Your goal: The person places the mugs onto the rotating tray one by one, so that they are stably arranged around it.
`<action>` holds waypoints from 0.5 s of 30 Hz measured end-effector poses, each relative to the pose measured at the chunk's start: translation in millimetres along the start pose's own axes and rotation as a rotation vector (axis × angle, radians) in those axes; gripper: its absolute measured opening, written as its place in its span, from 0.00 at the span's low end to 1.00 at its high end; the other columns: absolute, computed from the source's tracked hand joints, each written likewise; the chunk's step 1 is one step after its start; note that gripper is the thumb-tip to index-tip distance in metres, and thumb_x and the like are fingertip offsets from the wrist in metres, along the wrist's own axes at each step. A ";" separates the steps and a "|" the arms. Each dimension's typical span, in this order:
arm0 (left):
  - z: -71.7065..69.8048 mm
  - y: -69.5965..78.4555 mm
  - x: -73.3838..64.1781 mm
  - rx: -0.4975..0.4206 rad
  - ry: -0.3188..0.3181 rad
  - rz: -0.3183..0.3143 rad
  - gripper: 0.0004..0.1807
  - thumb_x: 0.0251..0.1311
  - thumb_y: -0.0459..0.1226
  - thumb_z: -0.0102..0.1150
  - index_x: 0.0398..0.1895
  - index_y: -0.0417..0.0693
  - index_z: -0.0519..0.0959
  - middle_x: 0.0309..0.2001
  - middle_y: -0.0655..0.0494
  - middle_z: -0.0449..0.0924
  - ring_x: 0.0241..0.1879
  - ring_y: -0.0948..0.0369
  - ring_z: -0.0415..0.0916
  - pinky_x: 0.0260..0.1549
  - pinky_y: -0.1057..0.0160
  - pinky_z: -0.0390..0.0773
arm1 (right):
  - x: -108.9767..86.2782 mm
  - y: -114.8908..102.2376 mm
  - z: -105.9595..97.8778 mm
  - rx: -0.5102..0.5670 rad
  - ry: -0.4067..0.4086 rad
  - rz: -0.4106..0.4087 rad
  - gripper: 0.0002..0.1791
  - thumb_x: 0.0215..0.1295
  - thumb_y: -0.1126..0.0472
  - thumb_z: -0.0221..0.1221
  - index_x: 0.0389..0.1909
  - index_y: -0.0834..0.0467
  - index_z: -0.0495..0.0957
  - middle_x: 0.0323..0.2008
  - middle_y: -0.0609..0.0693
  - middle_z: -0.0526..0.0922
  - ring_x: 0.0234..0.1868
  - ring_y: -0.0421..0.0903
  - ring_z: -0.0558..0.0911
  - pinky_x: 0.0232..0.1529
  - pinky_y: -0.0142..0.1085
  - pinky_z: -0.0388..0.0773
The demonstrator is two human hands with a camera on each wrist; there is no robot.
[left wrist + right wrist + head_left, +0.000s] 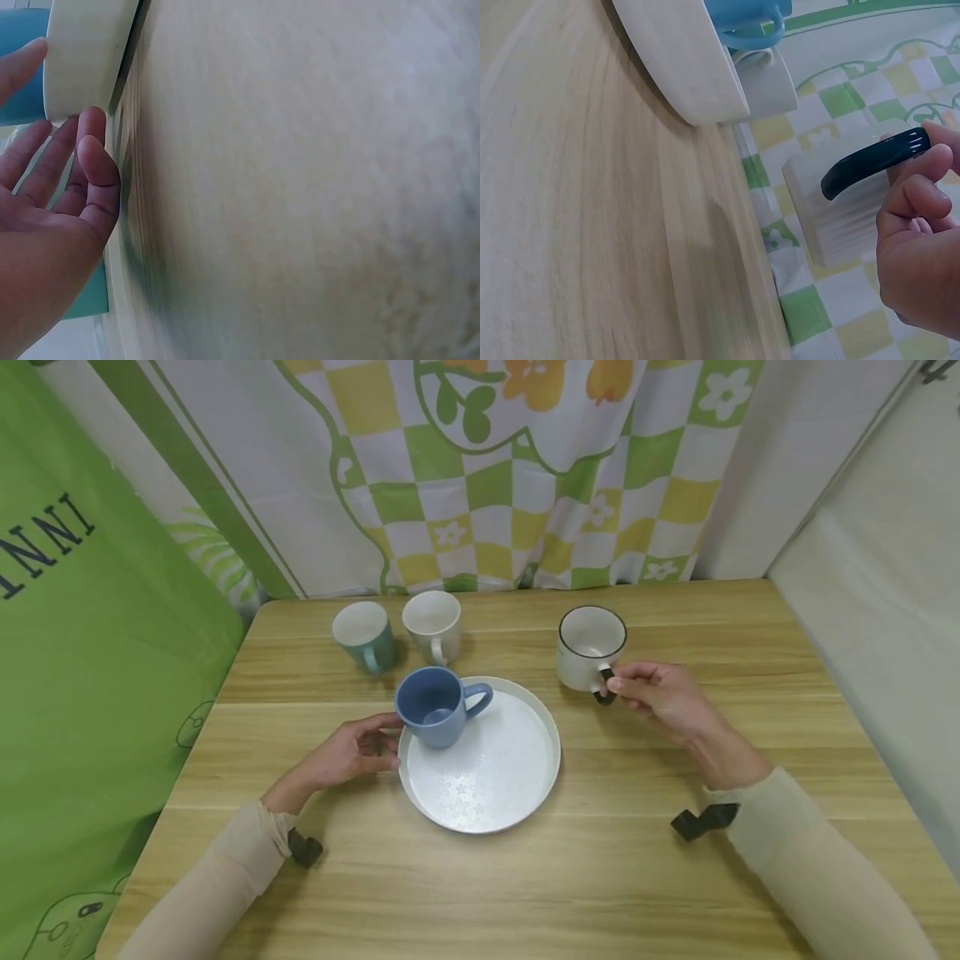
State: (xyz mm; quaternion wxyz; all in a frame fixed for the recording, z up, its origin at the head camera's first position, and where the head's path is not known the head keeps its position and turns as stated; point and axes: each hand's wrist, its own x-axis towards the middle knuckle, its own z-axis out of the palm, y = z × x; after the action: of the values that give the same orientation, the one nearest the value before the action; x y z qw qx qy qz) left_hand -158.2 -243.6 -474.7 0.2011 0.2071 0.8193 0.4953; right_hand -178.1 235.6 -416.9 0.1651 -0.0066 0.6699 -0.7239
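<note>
My right hand (663, 693) pinches the black handle (874, 161) of a white mug (588, 652) with a dark rim. The mug is upright, right of the round white tray (517, 768); in the right wrist view it hangs clear of the wooden table. At the tray's left edge my left hand (348, 752) is held with loosely bent fingers (56, 161). Their tips touch or nearly touch the tray's side, close to a blue mug (442, 718). This blue mug stands upright on the tray's back left part, handle toward the right.
Behind the tray, a teal mug (375, 647) and a plain white mug (442, 635) stand side by side on the wooden table (465, 902). A checked curtain (480, 535) hangs along the back edge, with a green cloth (97, 693) at the left.
</note>
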 end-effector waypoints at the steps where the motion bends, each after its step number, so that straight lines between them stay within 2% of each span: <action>1: 0.0 0.2 0.2 0.001 0.000 -0.002 0.38 0.55 0.33 0.72 0.71 0.44 0.68 0.65 0.42 0.74 0.51 0.50 0.80 0.44 0.63 0.83 | -0.2 0.5 1.0 0.000 -0.005 -0.006 0.10 0.66 0.67 0.63 0.29 0.49 0.86 0.27 0.40 0.87 0.21 0.33 0.69 0.18 0.24 0.60; 9: 0.9 0.7 0.8 -0.008 0.008 0.001 0.38 0.55 0.33 0.73 0.70 0.40 0.68 0.64 0.38 0.74 0.52 0.50 0.79 0.42 0.64 0.83 | -3.4 1.7 7.9 -0.069 -0.055 -0.026 0.08 0.67 0.66 0.63 0.31 0.50 0.86 0.28 0.39 0.86 0.21 0.34 0.67 0.19 0.26 0.60; 15: 0.8 0.6 1.7 0.000 0.010 -0.009 0.37 0.54 0.33 0.74 0.68 0.41 0.70 0.62 0.39 0.75 0.53 0.47 0.78 0.43 0.64 0.83 | -5.8 2.9 13.8 -0.077 -0.108 -0.056 0.09 0.67 0.67 0.62 0.32 0.51 0.85 0.27 0.40 0.85 0.21 0.35 0.66 0.20 0.29 0.57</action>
State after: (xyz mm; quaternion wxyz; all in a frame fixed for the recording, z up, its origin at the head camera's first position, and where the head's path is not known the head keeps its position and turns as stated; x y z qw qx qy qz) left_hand -159.1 -241.9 -474.7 0.1991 0.2010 0.8212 0.4955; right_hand -168.8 223.6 -417.1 0.1803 -0.0704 0.6868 -0.7006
